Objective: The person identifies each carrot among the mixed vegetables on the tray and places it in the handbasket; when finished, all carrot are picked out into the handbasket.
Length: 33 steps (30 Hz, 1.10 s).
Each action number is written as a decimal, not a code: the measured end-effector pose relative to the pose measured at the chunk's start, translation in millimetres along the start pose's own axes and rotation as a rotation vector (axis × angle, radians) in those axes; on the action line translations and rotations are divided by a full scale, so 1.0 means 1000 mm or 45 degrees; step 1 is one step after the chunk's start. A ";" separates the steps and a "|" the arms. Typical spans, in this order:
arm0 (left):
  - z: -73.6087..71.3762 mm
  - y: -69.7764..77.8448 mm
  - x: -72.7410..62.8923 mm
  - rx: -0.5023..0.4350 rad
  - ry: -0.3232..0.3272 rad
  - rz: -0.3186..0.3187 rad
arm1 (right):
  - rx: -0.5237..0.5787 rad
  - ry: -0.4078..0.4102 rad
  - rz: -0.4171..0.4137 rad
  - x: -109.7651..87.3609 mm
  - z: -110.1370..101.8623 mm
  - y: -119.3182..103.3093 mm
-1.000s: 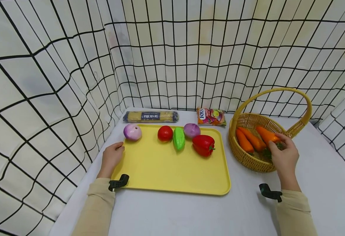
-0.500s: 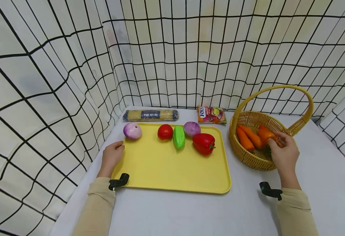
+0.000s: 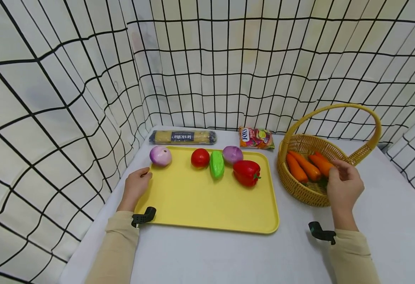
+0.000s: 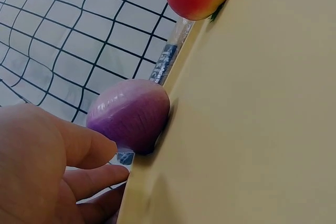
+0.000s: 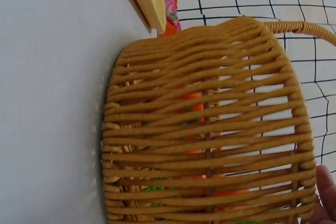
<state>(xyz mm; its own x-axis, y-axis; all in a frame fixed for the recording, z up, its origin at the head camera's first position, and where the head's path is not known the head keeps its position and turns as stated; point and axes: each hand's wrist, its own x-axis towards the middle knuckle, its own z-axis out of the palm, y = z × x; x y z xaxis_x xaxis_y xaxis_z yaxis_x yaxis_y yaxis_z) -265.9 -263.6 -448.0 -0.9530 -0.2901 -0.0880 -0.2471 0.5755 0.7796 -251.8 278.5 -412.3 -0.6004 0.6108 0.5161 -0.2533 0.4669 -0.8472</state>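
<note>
My right hand (image 3: 345, 184) is at the right side of the wicker basket (image 3: 311, 200), thumb and fingers curled at the near end of an orange carrot (image 3: 320, 163). More carrots (image 3: 296, 169) lie to its left in the basket. In the right wrist view, woven strands of the basket (image 5: 210, 140) fill the frame and part of the hand (image 5: 324, 198) shows at the lower right edge. My left hand (image 3: 135, 187) rests beside the left rim of the yellow tray (image 3: 200, 209); in the left wrist view its thumb lies near a purple onion (image 4: 131, 114), fingers loosely bent behind the rim.
On the tray's far part are a round red fruit (image 3: 200, 158), a green vegetable (image 3: 216, 165), a second onion (image 3: 232, 155) and a red pepper (image 3: 246, 172). Behind it lie a spaghetti pack (image 3: 183, 137) and a sweets bag (image 3: 256, 138). Black netting (image 3: 225, 75) borders the table.
The carrot at my right hand has turned and now lies lower, alongside the others in the basket. My right wrist has shifted slightly left. The left hand stays at the tray rim.
</note>
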 end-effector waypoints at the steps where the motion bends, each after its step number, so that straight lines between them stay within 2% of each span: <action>1: 0.000 0.000 0.000 0.001 0.001 0.004 | 0.017 0.004 -0.022 -0.001 0.001 -0.001; 7: 0.000 -0.001 0.000 0.002 0.004 0.015 | 0.175 -0.047 -0.113 -0.009 0.005 -0.012; 13: -0.001 -0.002 -0.003 0.006 0.001 0.013 | 0.290 -0.190 -0.213 -0.025 0.005 -0.039; 17: 0.000 -0.001 -0.005 0.006 -0.022 0.015 | 0.284 -0.291 -0.229 -0.028 0.006 -0.032; 20: 0.000 0.002 -0.007 0.083 -0.087 0.051 | 0.268 -0.388 -0.235 -0.029 0.007 -0.018; 22: 0.000 0.005 -0.010 0.183 -0.131 0.097 | 0.267 -0.461 -0.259 -0.030 0.007 -0.013; 25: -0.001 0.010 -0.014 0.322 -0.182 0.163 | 0.253 -0.568 -0.325 -0.038 0.006 -0.029; 29: -0.006 0.019 -0.022 0.405 -0.208 0.182 | 0.216 -0.655 -0.406 -0.047 0.006 -0.055; 33: -0.012 0.025 -0.030 0.431 -0.219 0.218 | 0.224 -0.735 -0.441 -0.050 0.011 -0.054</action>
<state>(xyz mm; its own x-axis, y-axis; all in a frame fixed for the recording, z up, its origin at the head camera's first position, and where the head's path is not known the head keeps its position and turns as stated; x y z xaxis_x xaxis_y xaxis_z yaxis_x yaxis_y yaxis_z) -241.5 -249.8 -418.3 -0.9936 -0.0531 -0.0995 -0.0992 0.8316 0.5464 -216.9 215.8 -394.0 -0.7581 -0.0153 0.6520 -0.5928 0.4331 -0.6790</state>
